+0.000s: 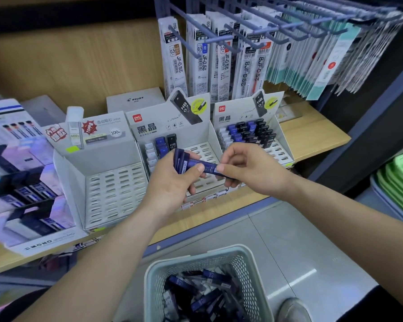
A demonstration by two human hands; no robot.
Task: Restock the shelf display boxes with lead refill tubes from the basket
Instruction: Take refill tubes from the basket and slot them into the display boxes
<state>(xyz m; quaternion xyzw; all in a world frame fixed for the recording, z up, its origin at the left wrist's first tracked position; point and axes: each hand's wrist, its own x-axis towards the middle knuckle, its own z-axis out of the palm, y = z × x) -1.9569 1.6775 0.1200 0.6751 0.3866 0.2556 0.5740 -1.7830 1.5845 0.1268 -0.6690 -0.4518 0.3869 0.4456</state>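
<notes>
My left hand (pixel 172 180) grips a small bunch of dark blue lead refill tubes (pixel 180 160) above the middle display box (pixel 207 133). My right hand (pixel 244 167) pinches the end of one blue tube (pixel 204 165) that lies across between both hands. The middle box holds a few white, blue and black tubes at its back left; most of its slots are bare. The right display box (pixel 282 135) is mostly filled with blue and black tubes. The left display box (pixel 112 187) shows only bare slots. A pale green basket (pixel 254 270) below holds several blue and black tubes.
Refill packs hang on blue pegs (pixel 219 38) above the boxes. A MONO display (pixel 33 201) stands at the far left of the wooden shelf (pixel 312 135). Stacked green trays (pixel 400 182) sit at the right. A shoe (pixel 293 310) is beside the basket on the tiled floor.
</notes>
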